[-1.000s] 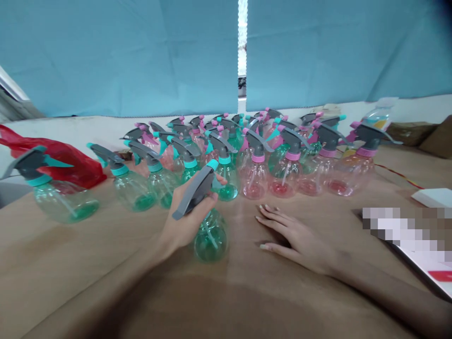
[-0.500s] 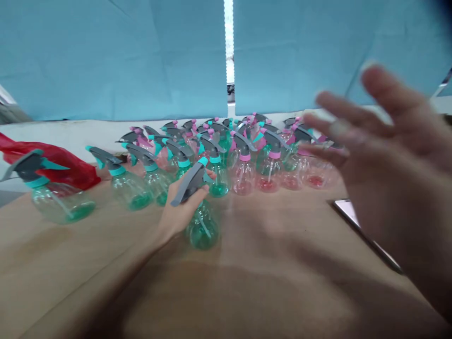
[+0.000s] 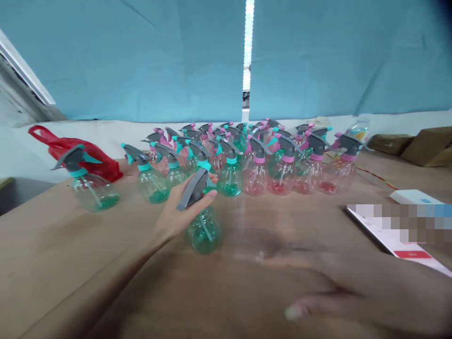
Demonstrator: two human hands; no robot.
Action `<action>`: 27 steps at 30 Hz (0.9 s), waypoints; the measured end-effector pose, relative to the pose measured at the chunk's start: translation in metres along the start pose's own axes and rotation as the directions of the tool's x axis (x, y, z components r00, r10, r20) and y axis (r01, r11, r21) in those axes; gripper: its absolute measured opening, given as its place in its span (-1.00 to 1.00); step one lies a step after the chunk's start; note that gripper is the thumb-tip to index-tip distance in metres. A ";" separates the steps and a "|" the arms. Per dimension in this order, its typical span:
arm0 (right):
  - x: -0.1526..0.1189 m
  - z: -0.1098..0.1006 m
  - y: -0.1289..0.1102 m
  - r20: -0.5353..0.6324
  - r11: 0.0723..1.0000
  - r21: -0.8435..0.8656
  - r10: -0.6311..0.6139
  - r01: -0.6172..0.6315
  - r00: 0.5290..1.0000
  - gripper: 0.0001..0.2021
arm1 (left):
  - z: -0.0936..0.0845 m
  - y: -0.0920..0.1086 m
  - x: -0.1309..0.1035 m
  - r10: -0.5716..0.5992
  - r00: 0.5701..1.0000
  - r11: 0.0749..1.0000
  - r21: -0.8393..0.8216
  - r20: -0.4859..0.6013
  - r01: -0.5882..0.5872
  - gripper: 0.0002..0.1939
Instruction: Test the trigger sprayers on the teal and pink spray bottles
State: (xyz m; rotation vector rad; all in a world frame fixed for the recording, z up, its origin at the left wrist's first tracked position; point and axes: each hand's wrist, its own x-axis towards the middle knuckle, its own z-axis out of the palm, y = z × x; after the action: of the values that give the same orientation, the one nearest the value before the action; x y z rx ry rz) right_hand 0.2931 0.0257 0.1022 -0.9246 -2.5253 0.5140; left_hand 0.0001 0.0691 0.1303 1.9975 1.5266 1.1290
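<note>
Left hand grips a green sprayer on the table, right hand blurred low in front

The left hand (image 3: 175,217) is wrapped round the neck of a green bottle (image 3: 204,230) that stands upright on the brown table (image 3: 70,263), just in front of a crowd of sprayers; its fingers (image 3: 206,197) curl together under the grey trigger head (image 3: 193,188), thumb side hidden. The right hand (image 3: 339,292) lies low over the table near the camera, smeared by motion, fingers stretched out and slightly apart, holding nothing; whether it touches the table I cannot tell. Behind stand green bottles (image 3: 151,181) to the left and pink bottles (image 3: 282,176) to the right, one lone bottle (image 3: 92,188) far left beside a red bag (image 3: 67,146), and a white box (image 3: 416,197) at the right edge
</note>
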 end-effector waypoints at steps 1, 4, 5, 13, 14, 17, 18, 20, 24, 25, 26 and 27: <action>0.007 0.000 -0.004 0.079 1.000 -0.003 -0.017 0.017 0.997 -0.51 | -0.003 0.001 -0.002 -0.017 1.000 1.000 -0.012 0.005 0.017 -0.65; 0.030 0.010 -0.007 0.204 1.000 0.009 0.020 -0.022 0.979 -0.48 | -0.011 0.006 -0.008 -0.063 0.997 0.996 -0.053 0.037 0.065 -0.57; 0.037 0.017 -0.006 0.188 0.999 0.031 0.024 -0.031 0.982 -0.47 | -0.014 0.007 -0.010 -0.075 0.996 0.995 -0.062 0.046 0.078 -0.55; 0.099 0.085 -0.021 0.033 0.956 0.277 0.095 -0.101 0.995 -0.07 | -0.034 0.006 -0.028 -0.108 0.993 0.988 -0.108 0.052 0.113 -0.56; 0.108 0.090 -0.029 0.013 0.946 0.319 0.055 -0.056 0.998 -0.07 | -0.036 0.004 -0.030 -0.111 0.993 0.987 -0.109 0.048 0.116 -0.55; 0.130 0.101 -0.050 -0.030 0.907 0.420 -0.008 0.020 1.000 -0.10 | -0.045 -0.003 -0.036 -0.107 0.994 0.992 -0.060 0.020 0.108 -0.50; 0.136 0.105 -0.056 -0.036 0.895 0.446 -0.003 0.018 0.999 -0.13 | -0.049 -0.006 -0.039 -0.106 0.994 0.994 -0.034 0.012 0.106 -0.48; 0.147 0.114 -0.065 -0.042 0.879 0.476 0.011 0.010 0.999 -0.17 | -0.058 -0.015 -0.045 -0.107 0.994 0.994 0.016 -0.017 0.107 -0.45; 0.173 0.136 -0.081 -0.079 0.904 0.426 0.005 0.029 0.997 -0.18 | -0.079 -0.041 -0.066 -0.078 0.989 0.992 0.089 -0.123 0.089 -0.45; 0.181 0.142 -0.086 -0.090 0.917 0.398 -0.003 0.038 0.996 -0.18 | -0.083 -0.050 -0.072 -0.078 0.986 0.992 0.085 -0.145 0.091 -0.45; 0.191 0.148 -0.091 -0.098 0.931 0.363 -0.014 0.049 0.995 -0.18 | -0.088 -0.060 -0.078 -0.107 0.977 0.990 0.073 -0.183 0.122 -0.46; 0.200 0.153 -0.096 -0.104 0.946 0.318 -0.034 0.066 0.994 -0.17 | -0.093 -0.070 -0.084 -0.173 0.959 0.979 0.068 -0.226 0.192 -0.47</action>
State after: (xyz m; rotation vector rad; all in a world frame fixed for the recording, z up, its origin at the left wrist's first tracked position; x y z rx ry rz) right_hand 0.0280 0.0608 0.0646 -0.7417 -2.2803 0.8152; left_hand -0.1229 -0.0004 0.1066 1.7892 1.8608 1.2562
